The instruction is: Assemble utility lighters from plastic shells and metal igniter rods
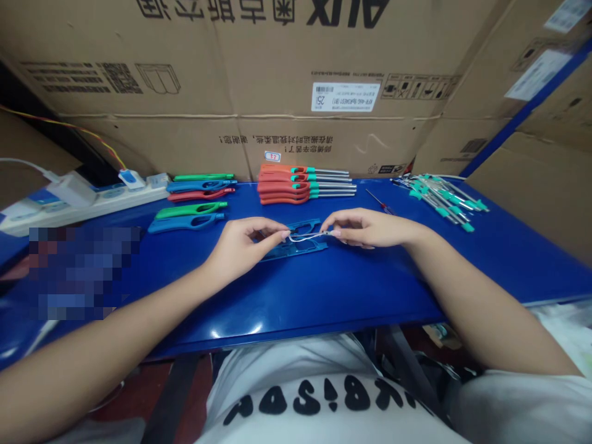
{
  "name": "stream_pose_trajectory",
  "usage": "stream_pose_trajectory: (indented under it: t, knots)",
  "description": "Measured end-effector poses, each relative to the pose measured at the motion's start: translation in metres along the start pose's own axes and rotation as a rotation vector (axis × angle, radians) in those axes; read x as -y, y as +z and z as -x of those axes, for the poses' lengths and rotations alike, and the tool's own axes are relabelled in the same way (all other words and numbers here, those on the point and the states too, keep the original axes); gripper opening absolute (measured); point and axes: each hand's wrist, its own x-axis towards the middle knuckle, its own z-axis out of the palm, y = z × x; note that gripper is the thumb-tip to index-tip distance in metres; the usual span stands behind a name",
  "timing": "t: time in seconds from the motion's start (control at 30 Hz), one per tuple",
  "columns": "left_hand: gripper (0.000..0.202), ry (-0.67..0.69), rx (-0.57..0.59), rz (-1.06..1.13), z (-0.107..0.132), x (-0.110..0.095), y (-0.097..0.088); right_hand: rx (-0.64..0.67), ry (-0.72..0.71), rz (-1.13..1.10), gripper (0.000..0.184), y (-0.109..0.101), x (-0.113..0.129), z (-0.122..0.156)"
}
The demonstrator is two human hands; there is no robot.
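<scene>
shirt (pixel 324 427): white | lettering (pixel 306 398): bold black, rounded, across front | right sleeve (pixel 527 404): short, white | forearms (pixel 481 296): bare | fingers (pixel 272 239): bare

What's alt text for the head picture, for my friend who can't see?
A person's left hand and right hand hold thin white wires over blue plastic pieces on a blue table. Red-orange handles with metal tubes lie behind, near cardboard.

The worktop (pixel 370 290) is moderately lit, with white glare reflected near its front edge; the floor (pixel 150 388) is left dim. Forearms (pixel 481 296) are stretched by wide-angle distortion, thin wires (pixel 308 237) softly rendered, a patch (pixel 86 271) at left pixelated.
</scene>
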Motion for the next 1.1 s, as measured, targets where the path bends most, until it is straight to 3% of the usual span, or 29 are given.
stream_pose_trajectory:
  t: [0.3,0.53,0.7,0.83,0.97,1.1]
  knots:
    - [0.034,-0.124,0.13,0.075,-0.003,0.0,-0.001,-0.095,-0.022,-0.077,0.036,0.002,-0.002,-0.004]
    - [0.034,-0.164,0.192,0.139,-0.006,0.002,-0.002,-0.05,-0.101,-0.112,0.036,-0.001,-0.002,0.0]
    - [0.036,-0.083,0.146,0.009,-0.006,0.006,-0.004,0.025,-0.106,-0.059,0.037,-0.003,0.003,0.004]
    - [0.03,0.065,0.14,-0.156,-0.004,0.007,-0.004,0.075,-0.104,0.034,0.037,-0.003,0.003,0.002]
    - [0.025,0.239,0.188,-0.273,-0.003,0.008,-0.005,0.021,-0.144,0.138,0.04,-0.001,-0.003,-0.002]
    - [0.024,0.284,0.201,-0.29,-0.003,0.009,-0.004,-0.043,-0.112,0.142,0.037,0.002,-0.008,-0.004]
